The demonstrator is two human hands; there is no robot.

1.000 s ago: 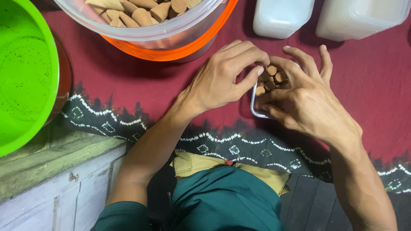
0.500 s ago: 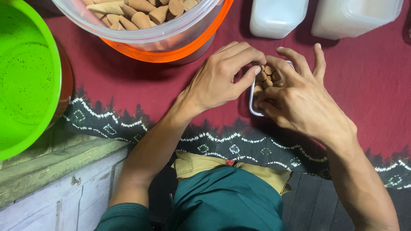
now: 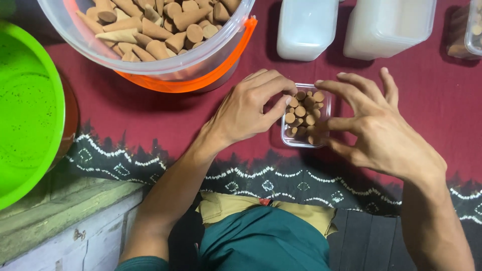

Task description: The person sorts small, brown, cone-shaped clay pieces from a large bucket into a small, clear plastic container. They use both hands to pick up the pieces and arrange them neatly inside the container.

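A small clear plastic box [image 3: 327, 95] sits on the dark red cloth, packed with brown cones [image 3: 303, 113] standing on end. My left hand [image 3: 247, 110] rests at the box's left side, fingers curled, with the thumb and fingertips touching the cones near the left wall. My right hand [image 3: 381, 130] is at the box's right side with fingers spread; the forefinger reaches over the far rim and the thumb lies against the right wall. Neither hand lifts anything.
A clear bucket with an orange band [image 3: 201, 60] holds several loose brown cones at the far left. A green lid [image 3: 30, 115] lies at the left. Two white plastic containers [image 3: 306, 30] [image 3: 386, 25] stand beyond the box. A wooden ledge [image 3: 65, 216] runs below left.
The right hand has opened and drawn back to the right, uncovering the box of cones. The left hand stays at the box's left edge.
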